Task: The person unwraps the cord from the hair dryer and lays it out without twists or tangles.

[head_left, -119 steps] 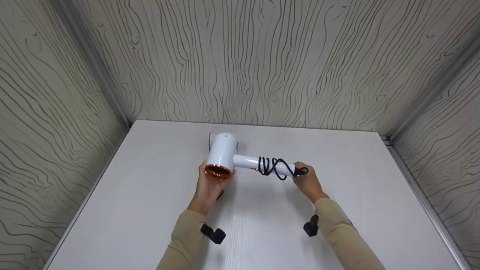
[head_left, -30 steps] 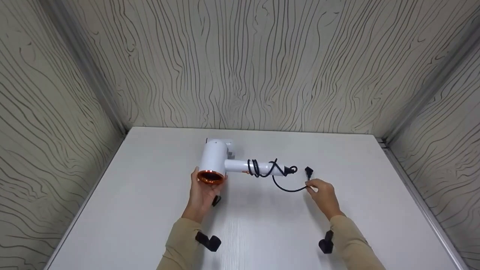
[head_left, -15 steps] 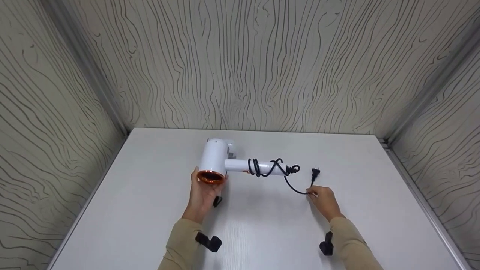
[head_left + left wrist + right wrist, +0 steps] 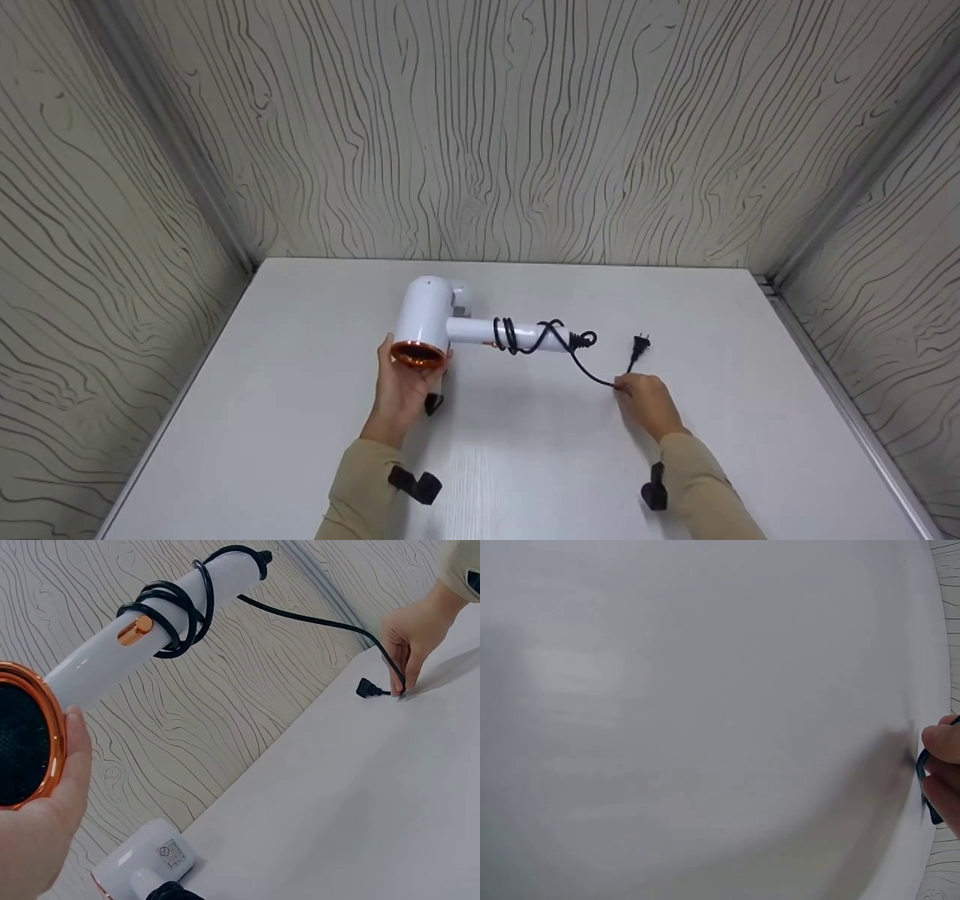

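Note:
A white hair dryer (image 4: pixel 422 311) with a copper-coloured rim is held up by my left hand (image 4: pixel 401 390), fingers and thumb around its barrel near the rim. Its handle (image 4: pixel 112 652) points right, with the black cord (image 4: pixel 180 611) wound several times about it. The loose cord end runs to my right hand (image 4: pixel 649 401), which pinches it between thumb and fingertips near the tabletop. The two-pin plug (image 4: pixel 640 346) sticks out just beyond those fingertips. In the right wrist view, only the fingers (image 4: pixel 943 757) and a short piece of cord show at the right edge.
Behind the held dryer, a second white hair dryer (image 4: pixel 142 859) with bundled black cord lies on the white table (image 4: pixel 300 337). Wood-grain panels (image 4: pixel 480 135) enclose the table at the back and both sides. Black camera mounts (image 4: pixel 417 485) sit on both wrists.
Since four seconds ago, my right hand has left the handle's end and drawn a length of cord with the plug off to the right. Lately the plug has swung slightly right; my left hand barely moves.

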Tool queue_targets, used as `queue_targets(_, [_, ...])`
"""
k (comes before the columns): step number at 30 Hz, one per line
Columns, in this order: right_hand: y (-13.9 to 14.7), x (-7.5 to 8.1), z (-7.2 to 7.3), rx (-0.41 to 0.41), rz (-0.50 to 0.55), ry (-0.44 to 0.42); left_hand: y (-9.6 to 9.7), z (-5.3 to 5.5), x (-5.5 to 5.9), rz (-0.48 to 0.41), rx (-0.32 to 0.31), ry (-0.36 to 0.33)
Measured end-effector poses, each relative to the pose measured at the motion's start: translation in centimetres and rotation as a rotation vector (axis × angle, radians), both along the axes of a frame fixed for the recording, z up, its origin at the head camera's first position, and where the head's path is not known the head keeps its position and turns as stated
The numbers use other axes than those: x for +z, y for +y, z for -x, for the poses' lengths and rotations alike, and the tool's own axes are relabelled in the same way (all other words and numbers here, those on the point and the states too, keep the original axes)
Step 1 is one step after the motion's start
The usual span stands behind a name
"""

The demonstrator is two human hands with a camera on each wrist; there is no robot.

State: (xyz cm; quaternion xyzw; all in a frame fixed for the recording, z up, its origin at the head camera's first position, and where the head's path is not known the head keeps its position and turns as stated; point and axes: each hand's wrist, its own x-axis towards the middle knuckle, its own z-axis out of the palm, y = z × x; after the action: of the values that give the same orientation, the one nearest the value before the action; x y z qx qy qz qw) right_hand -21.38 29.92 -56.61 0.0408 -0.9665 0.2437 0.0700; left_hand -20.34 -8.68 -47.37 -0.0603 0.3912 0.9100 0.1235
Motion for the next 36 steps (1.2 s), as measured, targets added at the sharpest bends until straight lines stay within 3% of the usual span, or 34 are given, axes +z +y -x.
queue_targets(11, [-0.1, -0.4, 0.0, 0.021, 0.065, -0.029, 0.1, -0.1, -0.4, 0.030, -0.016, 0.021])
queue_targets(21, [-1.1, -0.4, 0.1, 0.030, 0.045, -0.073, 0.1, 0.2, -0.8, 0.023, -0.025, 0.020])
queue_targets(36, [-3.4, 0.9, -0.4, 0.052, 0.072, -0.026, 0.3, 0.1, -1.1, 0.045, -0.017, 0.012])
